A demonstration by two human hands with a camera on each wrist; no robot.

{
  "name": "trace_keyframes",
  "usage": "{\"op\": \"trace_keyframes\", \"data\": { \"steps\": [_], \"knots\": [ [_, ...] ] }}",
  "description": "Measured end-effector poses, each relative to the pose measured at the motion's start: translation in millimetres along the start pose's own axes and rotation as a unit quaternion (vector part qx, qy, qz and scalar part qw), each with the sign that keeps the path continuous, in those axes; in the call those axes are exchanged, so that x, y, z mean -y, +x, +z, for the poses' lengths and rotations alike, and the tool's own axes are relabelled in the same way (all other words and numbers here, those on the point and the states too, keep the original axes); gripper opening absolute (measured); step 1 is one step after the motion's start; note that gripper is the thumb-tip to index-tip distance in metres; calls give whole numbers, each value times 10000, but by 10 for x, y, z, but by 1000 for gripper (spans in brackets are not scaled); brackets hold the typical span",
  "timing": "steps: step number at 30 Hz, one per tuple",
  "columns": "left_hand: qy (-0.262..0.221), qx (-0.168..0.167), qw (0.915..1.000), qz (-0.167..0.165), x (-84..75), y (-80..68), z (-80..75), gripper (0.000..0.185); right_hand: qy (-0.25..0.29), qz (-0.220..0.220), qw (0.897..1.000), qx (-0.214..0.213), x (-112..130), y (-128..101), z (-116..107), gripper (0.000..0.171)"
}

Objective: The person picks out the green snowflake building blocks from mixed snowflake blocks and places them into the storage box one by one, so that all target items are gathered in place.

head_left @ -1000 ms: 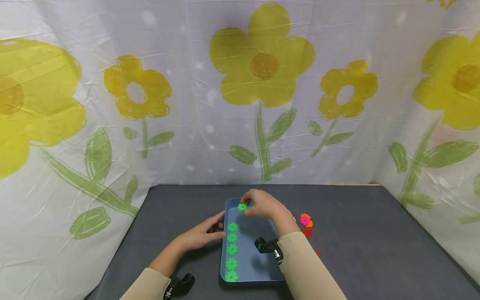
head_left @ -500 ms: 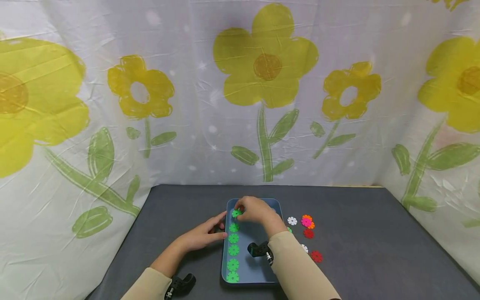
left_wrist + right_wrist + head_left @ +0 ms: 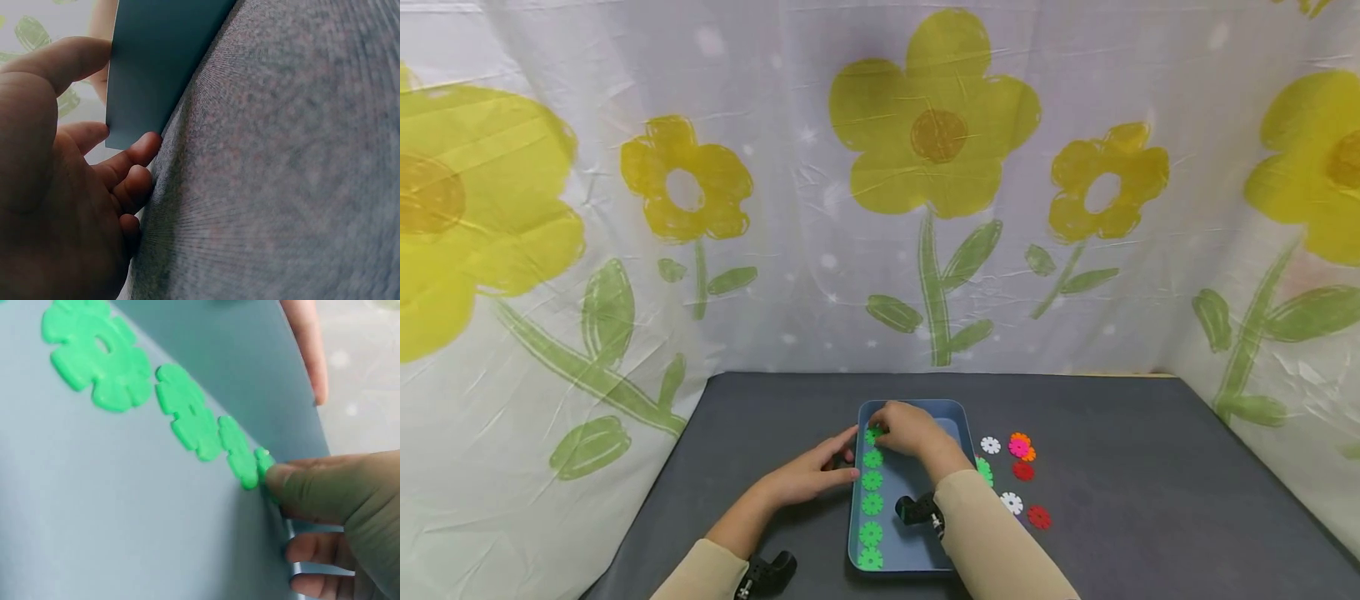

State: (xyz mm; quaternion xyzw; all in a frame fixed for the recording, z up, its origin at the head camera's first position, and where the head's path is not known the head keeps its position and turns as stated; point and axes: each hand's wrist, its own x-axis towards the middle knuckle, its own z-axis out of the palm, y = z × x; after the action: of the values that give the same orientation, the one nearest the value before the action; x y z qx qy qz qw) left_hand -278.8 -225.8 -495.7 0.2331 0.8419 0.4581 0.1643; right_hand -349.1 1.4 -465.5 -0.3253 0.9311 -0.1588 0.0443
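The right hand (image 3: 910, 429) pinches a green disc (image 3: 872, 435) at the far left of the tray (image 3: 917, 550), fingertip (image 3: 294, 481) pressing it down against the floor beside the left wall. The left hand (image 3: 808, 473) lies on the table (image 3: 1112, 533) with relaxed fingers (image 3: 134, 156) against the tray's left wall outside; it holds nothing. The disc heads a row (image 3: 871, 504) of green discs lying flat along the left wall, the row's long axis running from near edge to far edge, as does the tray's. Right of the tray lie loose discs (image 3: 1018, 471): white, pink, orange, red, green.
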Motion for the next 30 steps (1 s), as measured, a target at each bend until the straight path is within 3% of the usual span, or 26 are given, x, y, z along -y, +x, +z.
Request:
{"op": "trace_keyframes", "data": {
  "steps": [17,30],
  "knots": [
    [6,-61,9999,87,-4,10,19,75,654,-9,9962,567,89,-196,-184,37],
    [181,-133,9997,107,9,11,32,76,1260,49,9919,119,136,-684,-497,30]
  ]
}}
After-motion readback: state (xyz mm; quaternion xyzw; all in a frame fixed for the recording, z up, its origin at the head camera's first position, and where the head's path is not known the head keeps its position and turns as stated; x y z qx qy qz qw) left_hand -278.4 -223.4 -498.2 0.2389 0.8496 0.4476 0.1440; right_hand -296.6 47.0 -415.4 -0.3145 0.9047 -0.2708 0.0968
